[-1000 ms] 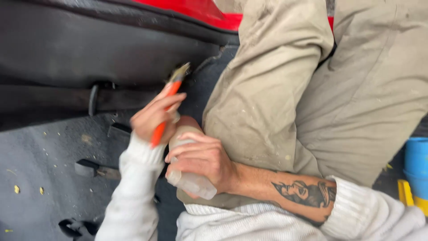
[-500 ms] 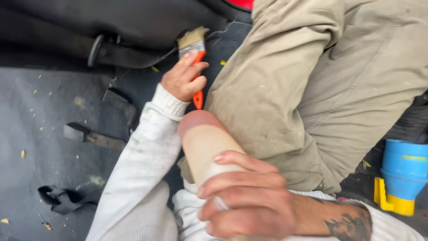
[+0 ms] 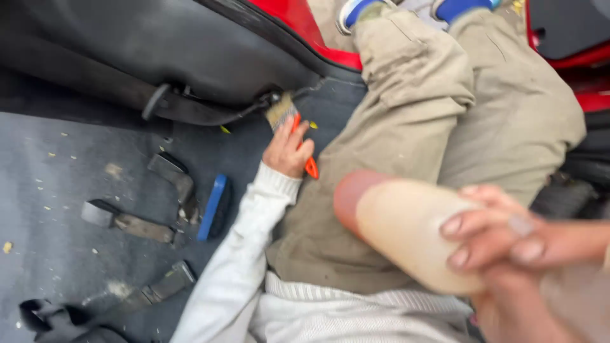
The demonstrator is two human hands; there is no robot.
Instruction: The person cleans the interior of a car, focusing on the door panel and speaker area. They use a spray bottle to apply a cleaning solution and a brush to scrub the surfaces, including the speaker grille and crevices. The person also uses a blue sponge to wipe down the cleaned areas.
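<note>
Since half a second ago the left hand [image 3: 289, 149] has pushed the brush [image 3: 292, 130] further away toward the black seat base [image 3: 190, 57], and the bottle [image 3: 406, 232] has swung across to the right and closer to the camera.

Bristles now touch the dark rail [image 3: 210, 111] under that seat base, with small yellow crumbs scattered on the grey carpet [image 3: 57, 209] nearby. Left fingers are clenched around the orange handle, close to the bristle end, which gives good control; the brush looks light and stiff in the handle, soft at the tip.

Nearer the camera than the seat base, over the khaki trousers [image 3: 413, 127], the right hand [image 3: 508, 241] wraps the pale bottle at its lower half, fingers pressed into its side. It is blurred, but it reads as a soft plastic squeeze bottle with a reddish cap end pointing toward the seat base. It is probably light, a bit slippery if wet, and likely to squirt if gripped hard, so the middle of the body is the sensible hold.

A blue block [image 3: 213, 206] lies on the carpet, between the seat base and the white sleeve [image 3: 241, 254].
</note>
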